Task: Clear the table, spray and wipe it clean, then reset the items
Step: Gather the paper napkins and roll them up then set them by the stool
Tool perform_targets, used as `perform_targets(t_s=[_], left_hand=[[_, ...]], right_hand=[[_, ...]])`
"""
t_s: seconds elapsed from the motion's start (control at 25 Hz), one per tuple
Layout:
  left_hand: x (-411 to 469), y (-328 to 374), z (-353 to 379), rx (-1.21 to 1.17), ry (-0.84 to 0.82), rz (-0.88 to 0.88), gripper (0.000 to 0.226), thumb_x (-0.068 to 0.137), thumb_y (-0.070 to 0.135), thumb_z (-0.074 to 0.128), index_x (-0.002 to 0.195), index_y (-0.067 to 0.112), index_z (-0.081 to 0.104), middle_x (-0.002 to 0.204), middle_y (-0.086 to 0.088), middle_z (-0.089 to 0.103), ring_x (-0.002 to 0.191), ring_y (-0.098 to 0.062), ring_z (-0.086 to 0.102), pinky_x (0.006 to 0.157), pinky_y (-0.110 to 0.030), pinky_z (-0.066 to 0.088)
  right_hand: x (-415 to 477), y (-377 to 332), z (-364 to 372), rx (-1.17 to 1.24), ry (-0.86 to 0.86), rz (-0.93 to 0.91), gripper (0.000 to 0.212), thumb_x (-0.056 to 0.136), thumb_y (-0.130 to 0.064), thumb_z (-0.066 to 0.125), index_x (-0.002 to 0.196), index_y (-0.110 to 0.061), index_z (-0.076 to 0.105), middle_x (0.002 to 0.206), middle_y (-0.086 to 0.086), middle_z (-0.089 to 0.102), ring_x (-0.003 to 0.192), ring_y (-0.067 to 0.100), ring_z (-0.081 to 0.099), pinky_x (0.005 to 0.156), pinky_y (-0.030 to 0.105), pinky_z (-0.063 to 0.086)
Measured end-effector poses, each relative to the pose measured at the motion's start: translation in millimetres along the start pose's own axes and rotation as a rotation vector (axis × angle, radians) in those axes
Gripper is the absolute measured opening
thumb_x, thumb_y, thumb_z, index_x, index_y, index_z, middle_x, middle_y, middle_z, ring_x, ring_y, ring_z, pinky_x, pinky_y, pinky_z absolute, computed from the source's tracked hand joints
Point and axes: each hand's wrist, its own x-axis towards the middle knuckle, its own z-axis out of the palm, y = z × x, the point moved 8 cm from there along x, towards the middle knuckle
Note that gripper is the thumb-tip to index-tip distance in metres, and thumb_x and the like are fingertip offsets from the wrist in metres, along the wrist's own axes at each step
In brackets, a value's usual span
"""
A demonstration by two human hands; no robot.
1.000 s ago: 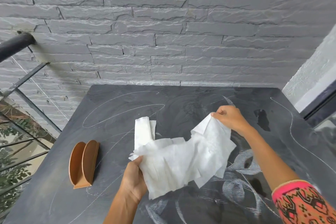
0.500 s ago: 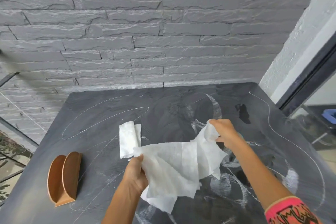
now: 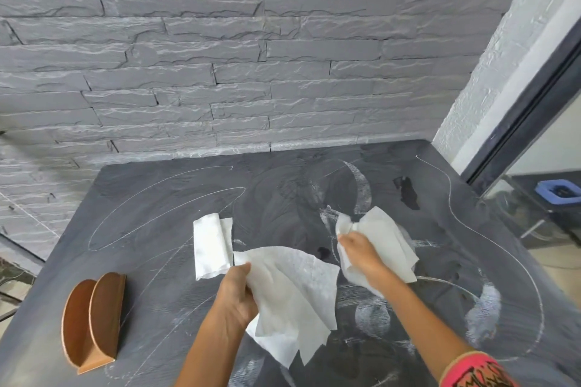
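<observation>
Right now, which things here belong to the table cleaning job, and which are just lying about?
Part of the job: table; larger paper sheet gripped by the left hand; smaller paper sheet gripped by the right hand; folded paper lying flat; wooden holder.
Just there: blue tray off to the right; stone wall.

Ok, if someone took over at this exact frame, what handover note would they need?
Left hand grips a bunch of white paper sheets above the table.
Right hand grips a separate sheet.
One folded sheet lies on the table; the wooden holder stands near the left edge, nothing showing in it.
Done: table apparently wiped, with smears and a damp patch showing.
Left: probably gather the sheets and refill the holder.
</observation>
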Motion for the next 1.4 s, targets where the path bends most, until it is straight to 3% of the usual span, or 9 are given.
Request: perform_targets(t_s=[0.12,0.24,0.44,0.56,0.8,0.88,1.12,1.32,1.4], left_hand=[[3,1,-4,-0.002,0.002,0.009,0.026,0.099,0.012,0.035,0.09,-0.003,0.054,0.087,-0.017,0.059,0.078,-0.029,0.056,0.076,-0.042,0.045],[7,2,-10,-0.018,-0.004,0.012,0.024,0.099,0.013,0.035,0.104,-0.003,0.053,0.091,-0.018,0.059,0.083,-0.031,0.055,0.095,-0.049,0.038],[3,3,-6,-0.029,-0.004,0.012,0.021,0.099,0.013,0.036,0.1,0.0,0.053,0.091,-0.017,0.058,0.094,-0.035,0.054,0.099,-0.053,0.036],[3,2,-2,-0.025,-0.019,0.019,0.022,0.098,0.013,0.038,0.088,0.001,0.054,0.089,-0.016,0.058,0.082,-0.031,0.055,0.096,-0.052,0.038],[4,-4,0,0.011,-0.042,-0.001,0.024,0.098,0.015,0.039,0.088,0.001,0.056,0.088,-0.016,0.059,0.081,-0.03,0.056,0.084,-0.05,0.042],[5,-5,-1,0.019,-0.048,-0.003,0.024,0.098,0.016,0.039,0.089,0.002,0.056,0.088,-0.016,0.059,0.081,-0.031,0.056,0.075,-0.049,0.043],[4,-2,-8,0.012,-0.051,0.004,0.023,0.099,0.017,0.037,0.098,0.002,0.055,0.094,-0.017,0.06,0.084,-0.032,0.056,0.068,-0.047,0.044],[-1,1,-3,0.007,-0.044,0.006,0.027,0.099,0.017,0.037,0.116,0.001,0.051,0.102,-0.019,0.06,0.093,-0.034,0.056,0.087,-0.049,0.041],[-3,3,5,0.013,-0.037,0.029,0.027,0.099,0.015,0.038,0.116,0.0,0.051,0.095,-0.018,0.06,0.092,-0.033,0.056,0.091,-0.046,0.04]], right_hand=[[-8,27,31,-0.007,-0.07,0.025,0.028,0.098,-0.025,0.043,0.072,-0.013,0.042,0.068,-0.001,0.041,0.061,0.011,0.039,0.056,0.026,0.028],[-11,28,27,0.141,0.017,0.029,0.031,0.098,-0.026,0.044,0.068,-0.017,0.04,0.067,-0.004,0.04,0.061,0.009,0.04,0.056,0.023,0.031],[-7,31,-2,0.512,0.147,0.092,0.026,0.095,-0.023,0.049,0.081,-0.002,0.054,0.08,0.003,0.045,0.076,0.015,0.043,0.075,0.033,0.04],[-5,36,-24,0.687,0.229,0.14,0.024,0.094,-0.025,0.052,0.074,-0.013,0.053,0.077,0.001,0.045,0.075,0.017,0.043,0.077,0.034,0.036],[-19,34,17,0.19,-0.078,-0.001,0.034,0.098,-0.022,0.044,0.066,-0.018,0.035,0.065,-0.003,0.035,0.06,0.01,0.036,0.058,0.026,0.029],[-20,36,11,0.242,0.074,-0.016,0.035,0.097,-0.021,0.044,0.065,-0.017,0.032,0.062,-0.003,0.031,0.059,0.01,0.032,0.057,0.026,0.028],[-29,22,-11,0.468,0.226,-0.002,0.034,0.095,-0.018,0.048,0.064,-0.016,0.035,0.061,-0.004,0.029,0.06,0.011,0.03,0.057,0.026,0.027],[-55,-34,-41,0.633,0.25,-0.219,0.043,0.094,-0.014,0.047,0.054,-0.028,0.052,0.053,-0.015,0.04,0.053,0.0,0.037,0.053,0.015,0.031],[-74,-63,-35,0.607,0.198,-0.303,0.03,0.095,-0.013,0.048,0.071,-0.025,0.064,0.062,-0.007,0.053,0.059,0.006,0.047,0.059,0.012,0.037]])
